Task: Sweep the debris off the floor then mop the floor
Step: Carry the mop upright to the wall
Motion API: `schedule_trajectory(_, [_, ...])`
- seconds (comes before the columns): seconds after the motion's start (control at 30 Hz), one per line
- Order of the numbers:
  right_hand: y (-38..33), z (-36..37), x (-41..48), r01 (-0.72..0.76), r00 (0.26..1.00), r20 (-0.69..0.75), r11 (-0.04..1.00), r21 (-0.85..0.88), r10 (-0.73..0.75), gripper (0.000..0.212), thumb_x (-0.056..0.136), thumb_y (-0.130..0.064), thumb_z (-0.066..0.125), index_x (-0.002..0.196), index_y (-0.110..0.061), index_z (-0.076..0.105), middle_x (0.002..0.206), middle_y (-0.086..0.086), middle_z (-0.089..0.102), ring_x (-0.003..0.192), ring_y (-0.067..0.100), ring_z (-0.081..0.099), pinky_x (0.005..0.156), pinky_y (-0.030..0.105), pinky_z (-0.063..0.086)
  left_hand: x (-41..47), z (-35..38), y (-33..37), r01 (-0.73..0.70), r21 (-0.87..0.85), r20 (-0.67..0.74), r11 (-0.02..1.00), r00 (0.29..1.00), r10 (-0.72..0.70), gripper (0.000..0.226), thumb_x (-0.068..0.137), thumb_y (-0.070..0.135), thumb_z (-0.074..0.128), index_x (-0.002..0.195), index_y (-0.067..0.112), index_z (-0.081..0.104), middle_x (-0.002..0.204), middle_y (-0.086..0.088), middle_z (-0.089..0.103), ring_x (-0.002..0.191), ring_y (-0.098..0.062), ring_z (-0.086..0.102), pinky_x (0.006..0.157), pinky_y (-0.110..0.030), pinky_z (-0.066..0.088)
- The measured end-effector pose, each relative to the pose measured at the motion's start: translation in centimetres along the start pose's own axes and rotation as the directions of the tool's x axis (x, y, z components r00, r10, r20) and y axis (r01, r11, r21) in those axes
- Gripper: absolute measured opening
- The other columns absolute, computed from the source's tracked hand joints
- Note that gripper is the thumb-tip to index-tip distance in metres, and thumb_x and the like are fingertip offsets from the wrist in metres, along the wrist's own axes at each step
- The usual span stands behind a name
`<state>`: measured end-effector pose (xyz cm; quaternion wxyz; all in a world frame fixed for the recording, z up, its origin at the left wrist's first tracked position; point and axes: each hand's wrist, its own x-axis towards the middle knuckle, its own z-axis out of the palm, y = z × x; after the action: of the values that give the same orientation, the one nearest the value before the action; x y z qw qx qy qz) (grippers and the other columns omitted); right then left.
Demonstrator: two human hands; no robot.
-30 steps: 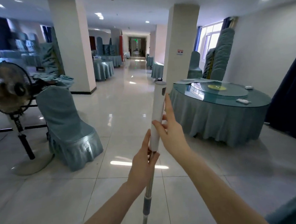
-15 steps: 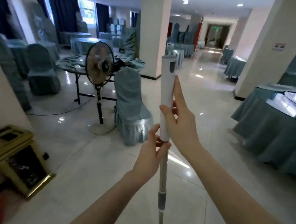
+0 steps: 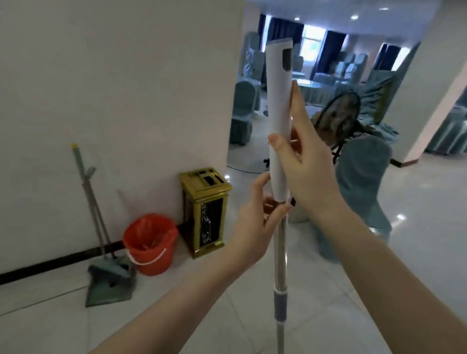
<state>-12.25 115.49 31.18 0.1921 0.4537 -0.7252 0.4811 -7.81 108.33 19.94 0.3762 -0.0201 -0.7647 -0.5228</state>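
Both hands raised, fingers curled; right hand (image 3: 308, 169) above left hand (image 3: 257, 219).
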Motion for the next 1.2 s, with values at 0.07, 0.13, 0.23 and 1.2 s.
schedule_trajectory(0.07, [-3.3, 5.0, 1.0, 0.035, 0.998, 0.042, 0.997, 0.074, -0.038, 0.068, 0.101, -0.020, 0.049, 0.154, -0.031, 0.009, 0.112, 0.010, 0.062, 0.073, 0.021, 0.056, 0.073, 0.032, 0.054, -0.7, -6.1, -0.7, 0.003, 0.034, -0.058, 0.999, 0.998, -0.001, 0.051, 0.095, 0.025, 0.057, 0.125, 0.053, 0.027, 0.088, -0.005, 0.069, 0.077, -0.015, 0.067, 0.071, -0.035, 0.057])
schedule_trajectory(0.13, [-6.3, 9.8, 2.2, 0.081, 0.993, 0.071, 0.986, 0.142, -0.092, 0.069, 0.101, -0.020, 0.048, 0.155, -0.029, 0.007, 0.132, 0.004, 0.056, 0.080, 0.022, 0.058, 0.078, 0.029, 0.055, -1.1, -11.9, -1.6, 0.012, 0.081, -0.107, 0.997, 0.994, -0.003, 0.048, 0.095, 0.025, 0.058, 0.131, 0.039, 0.030, 0.088, -0.006, 0.069, 0.077, -0.015, 0.068, 0.072, -0.040, 0.056])
schedule_trajectory(0.23, [-10.6, 17.0, 4.3, 0.136, 0.982, 0.095, 0.961, 0.242, -0.163, 0.070, 0.101, -0.018, 0.049, 0.156, -0.024, 0.005, 0.147, 0.002, 0.044, 0.073, 0.011, 0.054, 0.070, 0.010, 0.047, -1.6, -20.7, -2.8, 0.055, 0.172, -0.186, 0.984, 0.982, -0.023, 0.051, 0.095, 0.029, 0.057, 0.135, 0.038, 0.027, 0.089, -0.002, 0.070, 0.077, -0.013, 0.069, 0.073, -0.042, 0.057])
schedule_trajectory(1.2, [-35.8, 83.4, 23.5, -0.062, 0.891, 0.367, 0.727, 0.684, -0.269, 0.069, 0.099, -0.021, 0.051, 0.153, -0.039, 0.011, 0.074, -0.009, 0.046, 0.063, 0.000, 0.046, 0.062, 0.005, 0.038, 1.2, -86.7, -21.8, 0.505, 0.392, -0.670, 0.769, 0.729, -0.138, 0.055, 0.097, 0.029, 0.054, 0.145, 0.038, 0.028, 0.089, 0.003, 0.066, 0.082, -0.007, 0.065, 0.075, -0.020, 0.052])
